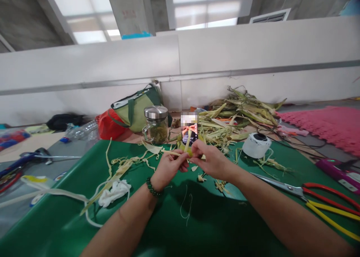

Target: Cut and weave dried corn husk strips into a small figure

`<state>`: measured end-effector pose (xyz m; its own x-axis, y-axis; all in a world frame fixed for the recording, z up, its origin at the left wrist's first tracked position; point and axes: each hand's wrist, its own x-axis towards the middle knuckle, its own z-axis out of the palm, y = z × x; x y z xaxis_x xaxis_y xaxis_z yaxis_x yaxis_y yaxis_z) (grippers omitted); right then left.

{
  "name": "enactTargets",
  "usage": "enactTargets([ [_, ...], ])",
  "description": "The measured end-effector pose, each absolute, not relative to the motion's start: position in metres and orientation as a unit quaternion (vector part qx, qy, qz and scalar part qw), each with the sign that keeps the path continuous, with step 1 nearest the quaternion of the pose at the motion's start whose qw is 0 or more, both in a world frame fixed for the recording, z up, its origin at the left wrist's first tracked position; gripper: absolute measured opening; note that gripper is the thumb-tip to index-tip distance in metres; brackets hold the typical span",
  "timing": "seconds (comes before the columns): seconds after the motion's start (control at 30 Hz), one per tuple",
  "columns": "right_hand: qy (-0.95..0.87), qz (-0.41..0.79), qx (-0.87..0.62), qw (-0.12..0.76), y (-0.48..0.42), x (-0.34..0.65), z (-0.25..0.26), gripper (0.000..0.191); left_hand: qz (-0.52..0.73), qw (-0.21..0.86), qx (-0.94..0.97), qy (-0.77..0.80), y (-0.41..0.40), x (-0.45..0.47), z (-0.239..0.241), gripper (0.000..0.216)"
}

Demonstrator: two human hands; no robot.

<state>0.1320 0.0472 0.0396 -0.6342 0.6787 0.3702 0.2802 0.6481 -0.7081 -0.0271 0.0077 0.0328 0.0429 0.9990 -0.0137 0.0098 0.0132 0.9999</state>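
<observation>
My left hand (172, 164), with a dark green bead bracelet (153, 187) at the wrist, pinches pale yellow-green corn husk strips. One husk strip (188, 140) stands up from between the fingers, and another points left. My right hand (210, 160) is closed at the same spot, thumb and forefinger meeting on the folded husk. Just behind the hands a phone (189, 134) is propped upright with its screen lit, showing an orange shape held by fingers. Small husk scraps (201, 178) lie below the hands on the green mat (157, 227).
Long-handled scissors (295, 190) with red and yellow grips lie right, near a white thread spool (256, 146). Behind are a lidded glass jar (156, 127), a green bag (137, 110) and a husk heap (244, 107). Left lie husk strips (123, 167) and white cloth (114, 192).
</observation>
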Motion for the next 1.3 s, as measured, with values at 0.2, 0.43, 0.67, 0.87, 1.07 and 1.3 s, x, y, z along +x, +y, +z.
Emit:
enactTargets([
  [0.2,-0.86,0.278,-0.304,0.301,0.054,0.137,0.035,0.014,0.448,0.562,0.49,0.493,0.009,-0.032,0.033,0.04],
  [0.43,-0.883,0.24,-0.265,0.303,0.05,0.135,0.036,0.013,0.483,0.532,0.488,0.496,0.013,-0.034,0.029,0.034],
  [0.67,-0.884,0.168,-0.272,0.342,0.065,0.144,0.04,0.013,0.486,0.596,0.417,0.484,0.016,-0.041,0.031,0.037],
  [0.87,-0.919,-0.146,-0.124,0.344,0.045,0.126,0.036,0.02,0.521,0.597,0.435,0.427,0.014,-0.039,0.028,0.037],
  [1.07,-0.915,-0.208,-0.03,0.345,0.038,0.102,0.007,0.023,0.56,0.589,0.419,0.406,0.016,-0.029,0.016,0.037],
  [1.3,-0.925,-0.155,0.003,0.347,0.023,0.099,0.01,0.02,0.571,0.55,0.416,0.446,0.015,-0.03,0.018,0.036],
])
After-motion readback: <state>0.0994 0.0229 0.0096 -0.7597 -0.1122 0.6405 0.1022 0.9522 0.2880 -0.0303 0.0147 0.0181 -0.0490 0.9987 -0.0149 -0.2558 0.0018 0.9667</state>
